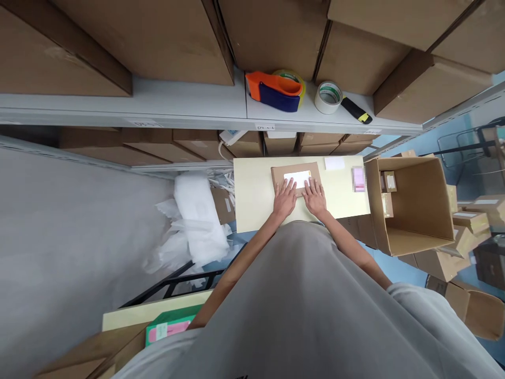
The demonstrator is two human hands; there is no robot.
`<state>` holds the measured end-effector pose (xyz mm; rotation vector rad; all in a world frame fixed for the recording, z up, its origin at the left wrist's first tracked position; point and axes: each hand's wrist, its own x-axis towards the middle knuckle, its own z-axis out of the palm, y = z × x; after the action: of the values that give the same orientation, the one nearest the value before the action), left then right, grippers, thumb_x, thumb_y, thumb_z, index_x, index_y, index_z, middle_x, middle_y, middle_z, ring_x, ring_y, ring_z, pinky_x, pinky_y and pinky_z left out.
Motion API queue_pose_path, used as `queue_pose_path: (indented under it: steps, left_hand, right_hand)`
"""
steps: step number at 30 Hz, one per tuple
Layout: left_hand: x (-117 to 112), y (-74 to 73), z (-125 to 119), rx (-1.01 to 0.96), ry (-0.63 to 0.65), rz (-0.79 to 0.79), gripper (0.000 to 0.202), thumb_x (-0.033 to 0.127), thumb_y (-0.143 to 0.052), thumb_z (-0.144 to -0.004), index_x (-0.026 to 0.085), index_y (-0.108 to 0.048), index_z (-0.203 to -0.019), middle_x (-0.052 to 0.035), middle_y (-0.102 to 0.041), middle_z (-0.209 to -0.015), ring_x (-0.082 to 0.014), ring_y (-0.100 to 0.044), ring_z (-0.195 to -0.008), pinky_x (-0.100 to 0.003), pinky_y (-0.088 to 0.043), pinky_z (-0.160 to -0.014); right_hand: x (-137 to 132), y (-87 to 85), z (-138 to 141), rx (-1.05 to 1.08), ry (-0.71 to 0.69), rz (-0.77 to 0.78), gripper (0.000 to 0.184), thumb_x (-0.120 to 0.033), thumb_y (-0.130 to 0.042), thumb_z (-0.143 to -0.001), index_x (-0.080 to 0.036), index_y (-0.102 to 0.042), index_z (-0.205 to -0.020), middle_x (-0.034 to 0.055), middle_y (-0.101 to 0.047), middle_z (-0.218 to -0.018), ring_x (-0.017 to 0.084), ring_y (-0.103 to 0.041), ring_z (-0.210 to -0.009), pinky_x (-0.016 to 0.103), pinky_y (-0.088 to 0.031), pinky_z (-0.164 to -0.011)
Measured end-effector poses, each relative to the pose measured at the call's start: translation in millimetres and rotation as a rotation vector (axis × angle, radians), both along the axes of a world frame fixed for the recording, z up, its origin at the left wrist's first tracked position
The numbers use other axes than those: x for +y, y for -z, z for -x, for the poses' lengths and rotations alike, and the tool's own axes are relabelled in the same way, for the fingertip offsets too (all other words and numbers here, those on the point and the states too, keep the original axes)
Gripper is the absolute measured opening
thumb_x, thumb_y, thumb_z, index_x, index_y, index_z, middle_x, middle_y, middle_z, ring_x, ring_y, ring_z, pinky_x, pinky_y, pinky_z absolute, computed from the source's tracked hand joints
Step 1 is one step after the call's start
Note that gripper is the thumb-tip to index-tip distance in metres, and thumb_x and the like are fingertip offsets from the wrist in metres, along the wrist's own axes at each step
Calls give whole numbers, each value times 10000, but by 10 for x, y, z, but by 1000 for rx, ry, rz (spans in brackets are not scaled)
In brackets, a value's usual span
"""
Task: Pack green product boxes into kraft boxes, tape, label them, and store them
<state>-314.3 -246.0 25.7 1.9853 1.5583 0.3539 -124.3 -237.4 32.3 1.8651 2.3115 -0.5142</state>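
A flat brown cardboard box (278,178) lies on the pale yellow table (252,210). A white label (294,177) is on its top face. My left hand (284,200) rests on the left part of the box's near side, fingers stretched out over the label's lower edge. On the right part lies my right hand (314,198), its fingers spread flat by the label's right end. Neither hand grips anything. A white slip of paper (334,162) and a pink-and-white packet (359,179) are on the table to the right.
Above the table, a grey shelf (189,97) bears big cartons, an orange-and-blue tape dispenser (274,90), a tape roll (329,98) and a black-yellow cutter (356,110). Right stands an open carton (418,205) with small boxes inside. Left is a bubble-wrap roll (201,218).
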Motion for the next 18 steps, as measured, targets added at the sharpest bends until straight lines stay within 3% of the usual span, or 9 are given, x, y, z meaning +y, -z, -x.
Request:
queue_pose_path:
  steps: [12,18]
  left_hand:
    - [-103,-59,42,-62,-32,37,726,413,-453,-1150,152,-367,-1822,-154,-272,-1922,-352,-149,-1823,-629,9,-1470]
    - [-171,-117,119,-77,-132,110,787,405,-522,-1114,140,-327,-1830,-191,-266,-1919,-393,-75,-1828,-711,-6,-1452]
  right_hand:
    - [-14,-83,-24,58,14,15,724,-466,-297,-1213,-145,-290,-1861,140,-177,-1949,322,-134,-1835,615,-100,-1478]
    - [-33,-81,-201,182,113,34,835,-604,-382,-1190,-119,-276,-1861,159,-164,-1949,338,-110,-1838,614,-124,-1477]
